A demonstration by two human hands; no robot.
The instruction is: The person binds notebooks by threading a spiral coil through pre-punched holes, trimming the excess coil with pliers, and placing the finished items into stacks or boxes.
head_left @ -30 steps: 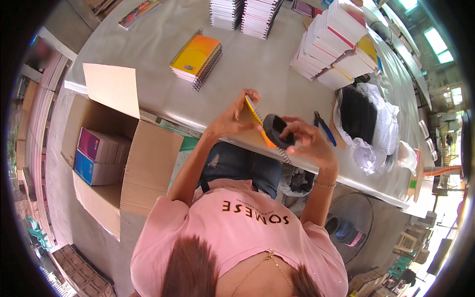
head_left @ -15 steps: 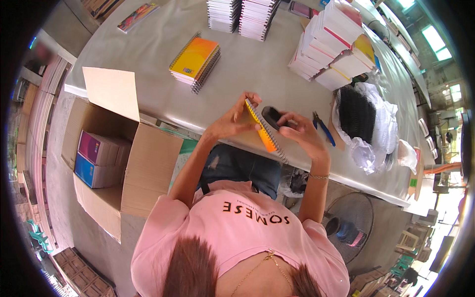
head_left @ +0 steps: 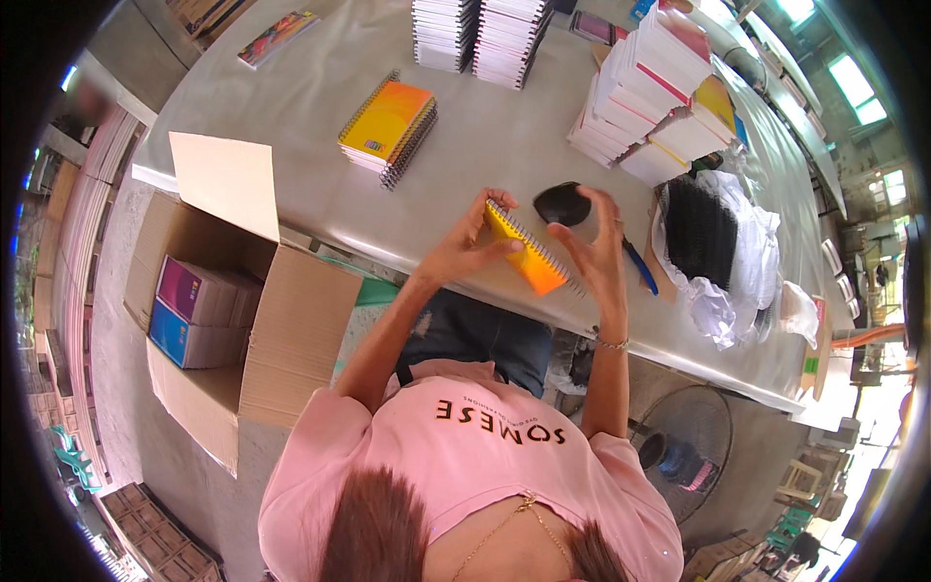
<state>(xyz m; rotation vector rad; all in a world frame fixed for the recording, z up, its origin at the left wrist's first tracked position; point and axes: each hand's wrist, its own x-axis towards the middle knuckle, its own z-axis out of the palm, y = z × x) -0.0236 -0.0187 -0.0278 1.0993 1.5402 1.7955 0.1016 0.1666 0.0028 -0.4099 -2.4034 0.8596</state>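
Two hands: left hand (head_left: 465, 247) grips notebook (head_left: 529, 257), right hand (head_left: 592, 252) open.

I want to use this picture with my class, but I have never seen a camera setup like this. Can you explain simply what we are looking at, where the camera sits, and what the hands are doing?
The camera is worn on a person's head and looks down through a fisheye lens, so straight edges bend. The left hand holds a small yellow-orange spiral notebook over a grey table. The right hand is open, close beside the notebook's spiral edge. A dark oval object lies just behind. A stack of orange notebooks and piles of books also lie there. An open cardboard box stands on the floor to the left.
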